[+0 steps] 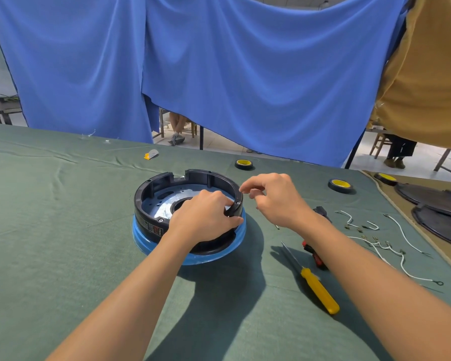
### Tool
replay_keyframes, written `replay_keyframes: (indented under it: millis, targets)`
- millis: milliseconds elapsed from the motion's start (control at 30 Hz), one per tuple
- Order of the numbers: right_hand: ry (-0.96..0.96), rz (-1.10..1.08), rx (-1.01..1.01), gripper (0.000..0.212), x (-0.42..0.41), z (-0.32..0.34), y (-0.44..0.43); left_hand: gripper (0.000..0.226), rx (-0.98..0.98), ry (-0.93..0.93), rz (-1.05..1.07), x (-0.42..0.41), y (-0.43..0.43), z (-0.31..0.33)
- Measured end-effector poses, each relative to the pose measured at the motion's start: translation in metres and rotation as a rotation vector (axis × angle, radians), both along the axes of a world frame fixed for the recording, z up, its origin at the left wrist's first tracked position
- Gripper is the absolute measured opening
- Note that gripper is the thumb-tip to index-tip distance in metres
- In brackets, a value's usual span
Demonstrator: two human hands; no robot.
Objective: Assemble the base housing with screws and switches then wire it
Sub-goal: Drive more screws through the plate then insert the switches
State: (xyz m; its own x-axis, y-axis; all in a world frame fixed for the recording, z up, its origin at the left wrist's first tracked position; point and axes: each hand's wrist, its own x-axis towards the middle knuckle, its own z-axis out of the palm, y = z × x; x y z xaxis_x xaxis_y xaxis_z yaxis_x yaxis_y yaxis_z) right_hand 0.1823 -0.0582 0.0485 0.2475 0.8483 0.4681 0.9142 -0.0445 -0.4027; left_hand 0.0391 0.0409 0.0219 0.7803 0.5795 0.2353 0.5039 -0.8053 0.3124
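A round black base housing (pixel 151 201) with a blue lower rim (pixel 141 241) sits on the green cloth (pixel 63 217) mid-table, its pale metal plate (pixel 164 201) showing inside. My left hand (pixel 206 217) grips the housing's near right wall, fingers curled over the rim. My right hand (pixel 274 199) hovers at the right rim with finger and thumb pinched together just above a screw hole; whatever it pinches is too small to see. White wires (pixel 375 243) with terminals lie to the right.
A yellow-handled screwdriver (pixel 318 290) and a red-and-black tool (pixel 314 252) lie near my right forearm. Three tape rolls (pixel 340 185) sit along the far edge. Dark round covers (pixel 432 196) rest at the right. Blue curtains hang behind the table.
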Motion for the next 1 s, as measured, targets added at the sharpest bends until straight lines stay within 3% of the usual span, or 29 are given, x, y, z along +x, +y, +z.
replay_keyframes:
  millis: [200,367,500,600,667,800,1000]
  targets:
    - [-0.058,0.005,-0.073,0.037,0.003,-0.013,-0.004,0.036,0.029,-0.018,-0.009,0.0,-0.001,0.0]
    - [-0.101,0.002,-0.117,0.038,0.0,-0.016,-0.002,0.022,0.056,-0.017,-0.033,0.0,-0.002,0.0]
    - [-0.168,0.03,-0.174,0.038,-0.003,-0.012,-0.004,0.031,0.058,-0.014,-0.015,0.0,-0.001,-0.001]
    - [-0.148,0.04,-0.256,0.039,0.001,-0.009,-0.006,0.018,0.063,-0.006,-0.014,0.001,-0.001,-0.002]
    - [-0.074,0.044,-0.215,0.039,0.005,-0.008,-0.008,0.041,0.079,-0.004,0.012,0.001,-0.002,-0.003]
    - [0.11,-0.124,-0.005,0.03,0.024,-0.007,-0.013,0.061,0.158,-0.04,0.003,-0.003,-0.005,-0.006]
    - [0.103,-0.37,-0.22,0.024,0.051,-0.028,-0.025,0.042,0.228,-0.075,-0.026,-0.006,-0.01,-0.005]
